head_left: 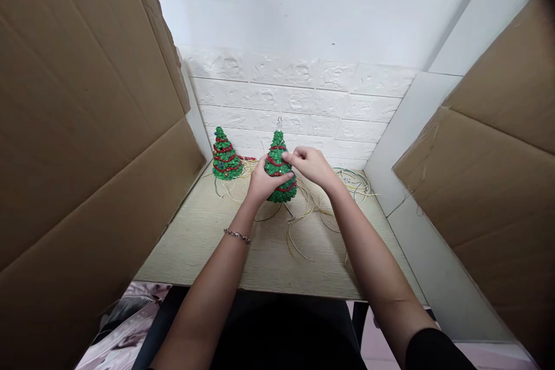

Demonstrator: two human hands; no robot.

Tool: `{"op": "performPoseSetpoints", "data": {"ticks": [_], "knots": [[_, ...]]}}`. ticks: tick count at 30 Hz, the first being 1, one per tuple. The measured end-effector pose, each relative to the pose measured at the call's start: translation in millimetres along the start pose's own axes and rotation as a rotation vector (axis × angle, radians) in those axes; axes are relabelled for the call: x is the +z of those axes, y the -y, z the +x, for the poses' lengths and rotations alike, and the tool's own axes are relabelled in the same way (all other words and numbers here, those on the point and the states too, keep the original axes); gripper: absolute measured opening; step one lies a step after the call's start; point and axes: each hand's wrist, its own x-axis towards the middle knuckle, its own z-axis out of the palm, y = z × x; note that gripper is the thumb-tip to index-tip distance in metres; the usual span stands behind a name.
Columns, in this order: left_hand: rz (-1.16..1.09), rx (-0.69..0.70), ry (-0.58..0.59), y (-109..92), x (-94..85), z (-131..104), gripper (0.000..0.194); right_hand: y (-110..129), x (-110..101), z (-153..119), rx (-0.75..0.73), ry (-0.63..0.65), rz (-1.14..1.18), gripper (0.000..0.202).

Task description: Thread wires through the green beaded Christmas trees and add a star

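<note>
A small green beaded Christmas tree [276, 156] with red garlands and a clear pointed topper [280, 122] stands upright in front of me. My left hand [264, 180] is wrapped round its left and lower front, thumb across the beads. At the tree's upper right side, my right hand [310, 163] is closed, with thumb and forefinger pinched against or close to the red garland. Whatever lies between those fingertips is too small to make out. A second beaded tree [225, 156], without a clear topper, stands to the left.
Loose cords [303, 214] lie around the tree, with a coil [358, 180] at the back right. Red bead strands [247, 158] lie behind the second tree. Cardboard panels [87, 98] flank the wooden table [208, 243]; a white brick-patterned wall [299, 98] closes the back.
</note>
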Motion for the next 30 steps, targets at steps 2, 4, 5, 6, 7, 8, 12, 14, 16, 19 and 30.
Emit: {"op": "performPoseSetpoints", "data": {"ticks": [2,4,5,6,7,8,12,14,16,19,30], "knots": [[-0.168,-0.001,0.117,-1,-0.6,-1,0.067,-2,-2,2,0.0,-0.129,0.119,0.045],[-0.34,-0.027,0.258,-1,-1.3,-2,0.069,-3,-4,4,-0.012,-0.125,0.26,0.049],[-0.414,-0.047,0.33,-2,-1.8,-3,0.071,-4,-4,4,-0.027,-0.062,0.336,0.051],[-0.478,-0.071,0.402,-3,-2.4,-4,0.072,-5,-5,4,-0.046,0.026,0.411,0.052],[-0.532,-0.097,0.469,-4,-3.0,-5,0.074,-6,-5,4,-0.063,0.122,0.478,0.051],[-0.576,-0.118,0.528,-4,-3.7,-6,0.074,-6,-6,3,-0.075,0.211,0.528,0.05],[-0.672,-0.139,0.659,-7,-7.0,-11,0.076,-4,-6,0,-0.078,0.334,0.601,0.051],[-0.694,-0.14,0.685,-8,-8.7,-11,0.077,-1,-7,-2,-0.073,0.314,0.609,0.053],[-0.7,-0.137,0.681,-8,-10.0,-10,0.08,4,-10,-4,-0.06,0.308,0.614,0.056],[-0.662,-0.099,0.617,-7,-9.8,-7,0.084,9,-17,-6,-0.068,0.275,0.617,0.057],[-0.505,-0.045,0.51,-8,-13.7,-1,0.099,14,-2,-4,-0.126,0.011,0.429,0.047]]}}
